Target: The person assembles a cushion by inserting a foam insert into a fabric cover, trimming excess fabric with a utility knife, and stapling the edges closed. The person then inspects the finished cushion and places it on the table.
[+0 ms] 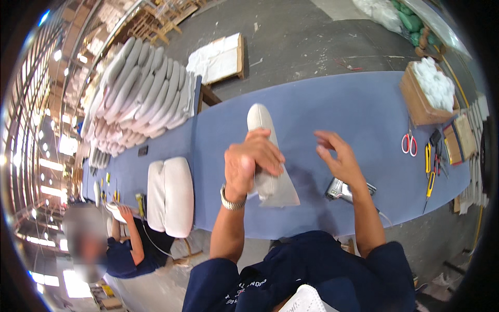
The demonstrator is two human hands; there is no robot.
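Note:
A long, narrow beige padded cushion (259, 115) stands out from the table in front of me, its rounded end pointing away. My left hand (253, 160) lies across its middle, fingers bent over it and gripping it. A loose flap of pale, thin sheet (283, 193) spreads from the cushion's near end. To the right, my right hand (337, 156) hovers above the table, apart from the cushion, fingers half bent and thumb apart, with nothing in it. Partly hidden under my right forearm lies a silver-and-black staple gun (339, 190) with a hose.
Red-handled scissors (409, 144), yellow cutters (429, 183) and pliers lie at the right, near a carton (423, 101) of white stuffing. Left are two pale cushions (170, 197) and a tall stack of grey cushions (140, 88). A co-worker (127, 244) works at the adjoining table.

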